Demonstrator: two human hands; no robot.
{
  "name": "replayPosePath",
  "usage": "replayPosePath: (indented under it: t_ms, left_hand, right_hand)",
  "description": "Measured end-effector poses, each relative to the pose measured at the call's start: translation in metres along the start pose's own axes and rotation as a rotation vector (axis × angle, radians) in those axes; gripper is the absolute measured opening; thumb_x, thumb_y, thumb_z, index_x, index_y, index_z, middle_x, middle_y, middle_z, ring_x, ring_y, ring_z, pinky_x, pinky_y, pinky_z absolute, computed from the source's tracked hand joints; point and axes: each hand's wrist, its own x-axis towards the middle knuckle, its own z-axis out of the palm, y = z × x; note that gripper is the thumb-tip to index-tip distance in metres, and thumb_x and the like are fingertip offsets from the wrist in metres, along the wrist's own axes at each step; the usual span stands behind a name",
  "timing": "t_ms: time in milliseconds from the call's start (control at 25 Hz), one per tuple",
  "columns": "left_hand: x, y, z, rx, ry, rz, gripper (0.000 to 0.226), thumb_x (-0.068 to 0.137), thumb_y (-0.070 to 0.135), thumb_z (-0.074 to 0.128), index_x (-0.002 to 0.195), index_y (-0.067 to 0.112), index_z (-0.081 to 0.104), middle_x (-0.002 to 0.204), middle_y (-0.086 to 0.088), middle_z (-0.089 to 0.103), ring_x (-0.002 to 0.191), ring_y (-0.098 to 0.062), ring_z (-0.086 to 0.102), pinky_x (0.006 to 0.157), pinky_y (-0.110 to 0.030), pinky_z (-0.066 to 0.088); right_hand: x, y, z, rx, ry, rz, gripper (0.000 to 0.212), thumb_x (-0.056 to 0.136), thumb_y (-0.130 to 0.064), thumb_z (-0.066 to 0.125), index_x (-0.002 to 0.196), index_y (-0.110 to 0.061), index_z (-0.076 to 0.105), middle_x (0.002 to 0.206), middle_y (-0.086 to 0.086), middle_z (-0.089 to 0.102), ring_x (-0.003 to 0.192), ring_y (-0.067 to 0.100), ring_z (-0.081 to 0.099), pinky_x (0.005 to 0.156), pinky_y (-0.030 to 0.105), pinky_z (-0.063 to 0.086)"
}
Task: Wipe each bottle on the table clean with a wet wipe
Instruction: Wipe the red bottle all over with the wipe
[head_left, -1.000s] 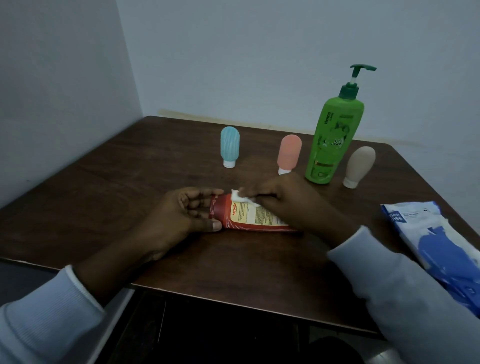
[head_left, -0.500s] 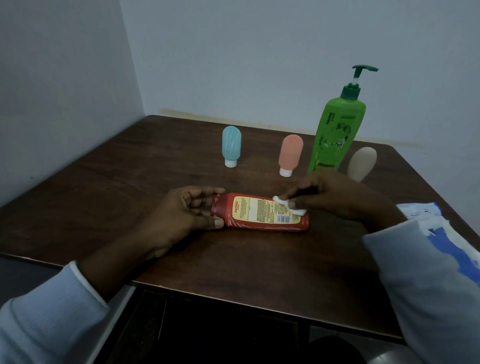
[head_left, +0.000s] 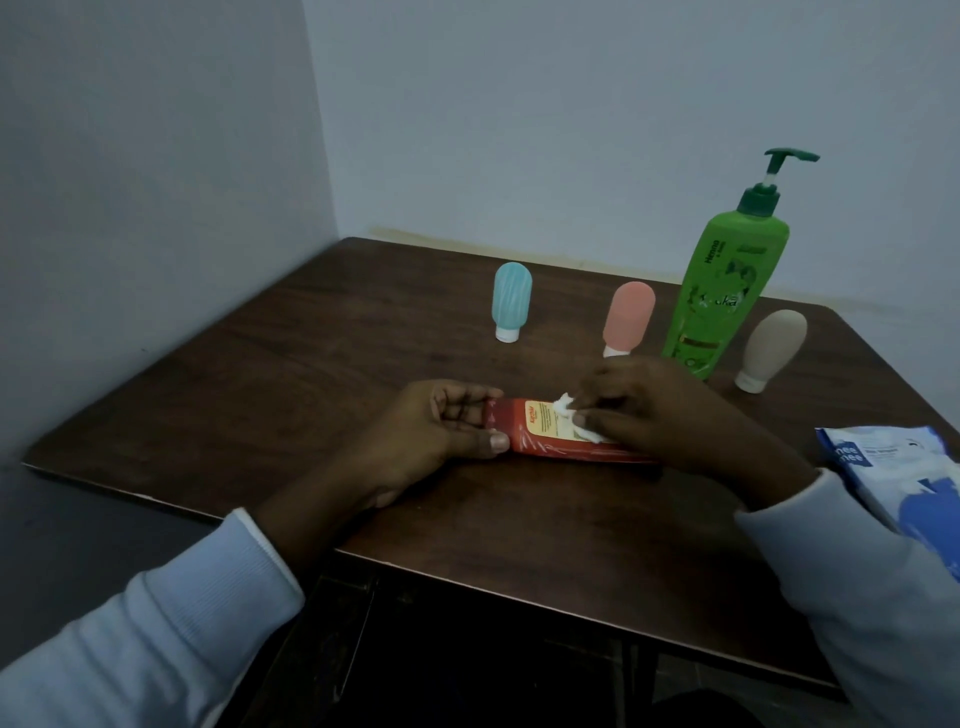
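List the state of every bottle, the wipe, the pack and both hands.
red bottle: on its side.
wet wipe: bunched, on red bottle's label.
left hand: grips red bottle's end.
right hand: pinches the wet wipe.
blue bottle: standing on cap.
pink bottle: standing on cap.
beige bottle: standing on cap.
green pump bottle: upright.
wipe pack: lying flat.

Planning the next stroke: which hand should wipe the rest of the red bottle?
The right hand: it already pinches the wet wipe against the label of the red bottle, while the left hand grips the bottle's end, likely steadying it.
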Motion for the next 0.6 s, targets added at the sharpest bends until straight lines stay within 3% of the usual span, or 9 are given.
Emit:
replayPosePath:
  t_ms: [120,280,480,600]
  left_hand:
    - [-0.001,0.000,-0.002,-0.017,-0.013,0.018,0.053,0.084,-0.005,0.077,0.134,0.009,0.065,0.118,-0.009,0.078,0.113,-0.022,0.074,0.097,-0.037,0.060]
    - [0.000,-0.004,-0.001,-0.076,-0.018,0.050,0.045,0.086,-0.008,0.075,0.129,0.005,0.069,0.117,-0.016,0.077,0.116,-0.032,0.072,0.101,-0.041,0.058]
    - [0.004,-0.001,-0.004,-0.077,-0.028,-0.014,0.045,0.086,-0.004,0.076,0.129,0.009,0.068,0.115,-0.011,0.078,0.112,-0.027,0.073,0.097,-0.039,0.060]
    - [0.005,0.001,-0.005,-0.073,-0.053,-0.040,0.044,0.086,-0.002,0.076,0.129,0.008,0.068,0.116,-0.013,0.077,0.113,-0.027,0.074,0.096,-0.039,0.061]
  right_hand:
    - [0.017,-0.029,0.017,-0.031,0.090,-0.017,0.028,0.097,-0.038,0.054,0.113,-0.023,0.071,0.107,-0.003,0.069,0.095,0.012,0.062,0.079,0.031,0.051]
    - [0.020,-0.052,0.027,-0.107,0.086,-0.152,0.024,0.094,-0.030,0.060,0.107,-0.015,0.073,0.101,0.002,0.066,0.092,0.016,0.059,0.078,0.034,0.047]
    - [-0.016,-0.034,0.012,-0.113,0.040,-0.041,0.024,0.090,-0.033,0.068,0.109,-0.019,0.071,0.109,0.001,0.065,0.099,0.015,0.059,0.082,0.037,0.051]
    - [-0.023,-0.035,0.011,-0.185,0.087,-0.007,0.020,0.089,-0.031,0.070,0.102,-0.016,0.072,0.103,0.003,0.066,0.094,0.018,0.060,0.077,0.037,0.051]
